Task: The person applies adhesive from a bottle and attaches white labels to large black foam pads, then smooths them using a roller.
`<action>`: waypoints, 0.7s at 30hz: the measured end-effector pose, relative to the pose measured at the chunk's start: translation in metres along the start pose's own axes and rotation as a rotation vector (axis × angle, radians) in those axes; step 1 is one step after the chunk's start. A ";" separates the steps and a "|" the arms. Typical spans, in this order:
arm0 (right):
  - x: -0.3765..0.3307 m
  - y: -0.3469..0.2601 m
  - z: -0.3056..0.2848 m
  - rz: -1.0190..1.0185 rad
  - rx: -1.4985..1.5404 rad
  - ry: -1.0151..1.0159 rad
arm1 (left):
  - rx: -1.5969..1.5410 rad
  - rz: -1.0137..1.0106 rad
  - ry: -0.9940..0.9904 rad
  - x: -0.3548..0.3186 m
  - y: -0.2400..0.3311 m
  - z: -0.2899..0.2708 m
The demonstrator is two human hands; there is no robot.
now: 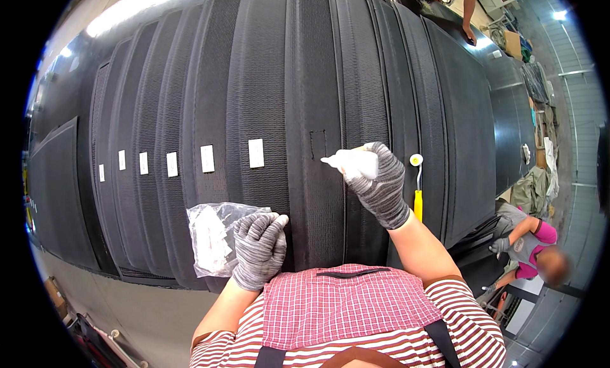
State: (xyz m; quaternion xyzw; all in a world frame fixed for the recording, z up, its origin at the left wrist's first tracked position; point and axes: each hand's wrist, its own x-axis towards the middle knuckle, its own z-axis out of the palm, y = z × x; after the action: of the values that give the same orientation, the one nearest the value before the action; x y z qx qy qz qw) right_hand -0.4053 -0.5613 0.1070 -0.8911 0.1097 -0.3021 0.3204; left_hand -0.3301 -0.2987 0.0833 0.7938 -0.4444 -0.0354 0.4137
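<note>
The right hand [380, 184] grips a white bottle [349, 163], fingers closed (nozzle beyond them), while the left hand [259, 248] fingers pinch a plastic bag [208, 234].

Labels: six white rectangular labels in a row, one per black mesh panel, growing larger left to right: [101, 172], [122, 160], [143, 163], [172, 164], [208, 158], [256, 153].

Package: one clear, crumpled plastic bag [213, 234] with white contents, lying on the panels at lower left, touching the gloved left hand [259, 248].
</note>
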 end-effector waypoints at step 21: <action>0.016 0.018 0.015 -0.007 -0.032 0.021 | 0.010 0.000 0.008 0.000 0.000 0.001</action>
State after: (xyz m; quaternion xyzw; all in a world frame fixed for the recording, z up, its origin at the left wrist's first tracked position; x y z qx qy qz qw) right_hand -0.3839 -0.5739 0.0936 -0.8933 0.1146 -0.3109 0.3037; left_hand -0.3304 -0.2991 0.0827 0.7960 -0.4429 -0.0299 0.4116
